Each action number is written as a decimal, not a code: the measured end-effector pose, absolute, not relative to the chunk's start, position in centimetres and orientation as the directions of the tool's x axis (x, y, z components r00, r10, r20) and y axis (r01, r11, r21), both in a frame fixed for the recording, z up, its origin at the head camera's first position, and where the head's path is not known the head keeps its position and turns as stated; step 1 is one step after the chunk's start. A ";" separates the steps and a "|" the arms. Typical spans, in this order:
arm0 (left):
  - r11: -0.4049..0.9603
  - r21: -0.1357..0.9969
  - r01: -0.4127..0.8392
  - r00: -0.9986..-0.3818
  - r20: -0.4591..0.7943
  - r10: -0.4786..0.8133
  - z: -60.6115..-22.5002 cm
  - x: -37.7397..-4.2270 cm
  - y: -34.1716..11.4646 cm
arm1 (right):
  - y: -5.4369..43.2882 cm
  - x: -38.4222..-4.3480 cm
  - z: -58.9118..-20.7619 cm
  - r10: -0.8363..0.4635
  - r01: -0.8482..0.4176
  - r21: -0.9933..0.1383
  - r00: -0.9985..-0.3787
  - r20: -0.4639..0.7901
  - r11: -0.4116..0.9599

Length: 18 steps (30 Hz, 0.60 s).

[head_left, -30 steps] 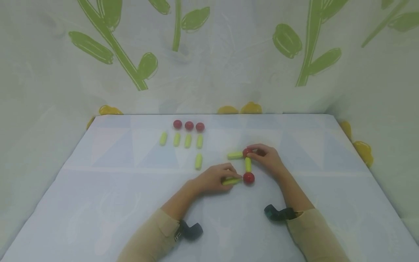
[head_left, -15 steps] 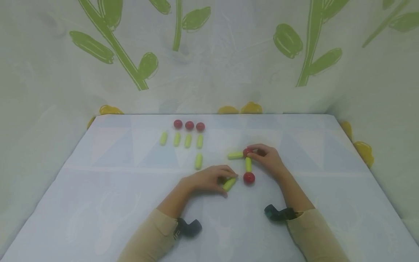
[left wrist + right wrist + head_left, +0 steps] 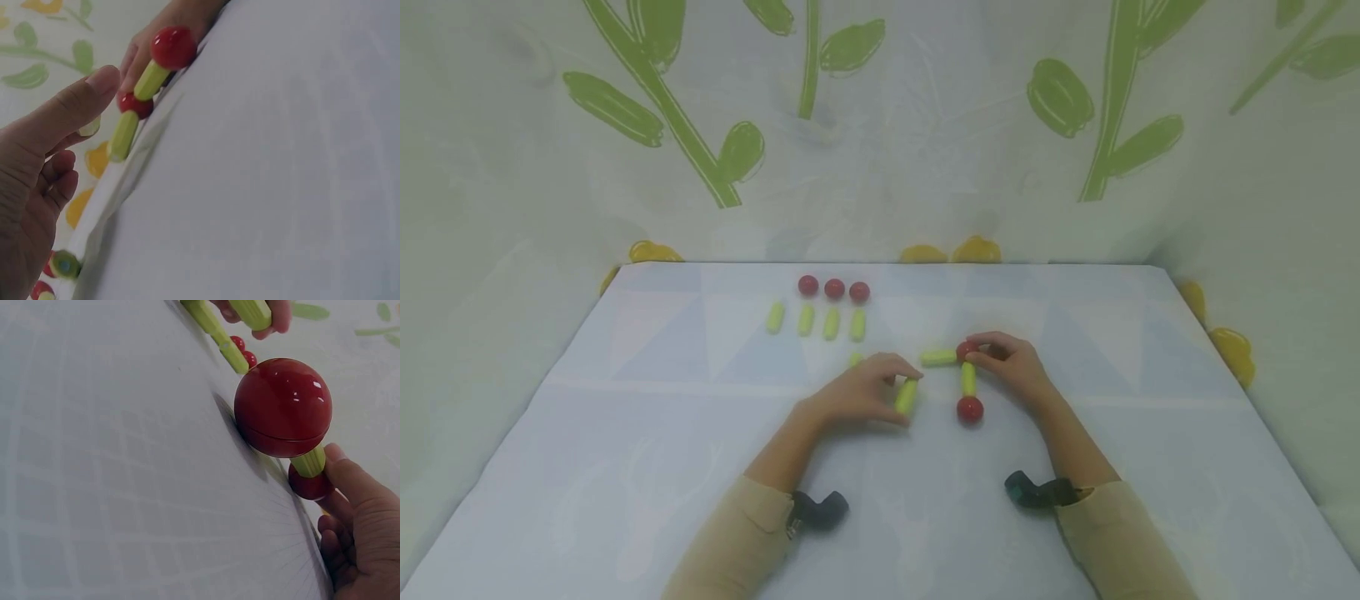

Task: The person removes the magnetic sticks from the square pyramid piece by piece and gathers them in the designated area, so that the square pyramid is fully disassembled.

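Note:
My left hand [image 3: 856, 395] holds a yellow-green rod [image 3: 907, 397] between thumb and fingers, to the left of a joined piece. In the left wrist view the thumb hides most of that rod. With thumb and fingertips my right hand [image 3: 1013, 362] pinches the far red ball [image 3: 964, 351] of the joined piece. From that ball one yellow-green connecting rod [image 3: 968, 380] runs toward me to a near red ball [image 3: 970, 409], large in the right wrist view. Another yellow-green side rod [image 3: 938, 357] points left from the far ball.
Three loose red balls [image 3: 834, 288] lie in a row at the back of the white table [image 3: 625, 467]. Several loose yellow-green rods [image 3: 831, 323] lie in front of them. Another rod [image 3: 855, 359] is partly hidden behind my left hand. Printed walls enclose the table's back and sides.
My left hand has drawn its rod back from beside the near ball, leftward and away from me, turning it from sideways to nearly lengthwise. The right hand keeps its pinch on the far ball.

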<state>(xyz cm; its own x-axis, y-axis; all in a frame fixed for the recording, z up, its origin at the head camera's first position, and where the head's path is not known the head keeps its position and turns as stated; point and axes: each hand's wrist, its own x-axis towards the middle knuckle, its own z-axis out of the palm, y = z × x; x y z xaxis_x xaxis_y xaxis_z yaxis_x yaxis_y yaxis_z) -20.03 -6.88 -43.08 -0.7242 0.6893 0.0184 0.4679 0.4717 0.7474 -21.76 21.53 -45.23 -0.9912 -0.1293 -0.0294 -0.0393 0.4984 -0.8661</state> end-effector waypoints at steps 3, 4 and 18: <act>0.468 0.748 0.471 -0.750 0.059 0.659 -43.1 -20.1 -7.9 | 21.6 -21.7 -45.2 -0.134 -0.043 -0.871 -0.991 -0.026 0.489; 0.460 0.749 0.477 -0.753 0.079 0.653 -43.1 -20.2 -8.2 | 21.6 -21.7 -45.3 -0.137 -0.047 -0.873 -0.990 -0.023 0.486; 0.515 0.756 0.404 -0.866 0.136 0.480 -44.1 -21.5 -14.1 | 21.5 -21.6 -45.1 -0.136 -0.049 -0.876 -0.990 -0.019 0.479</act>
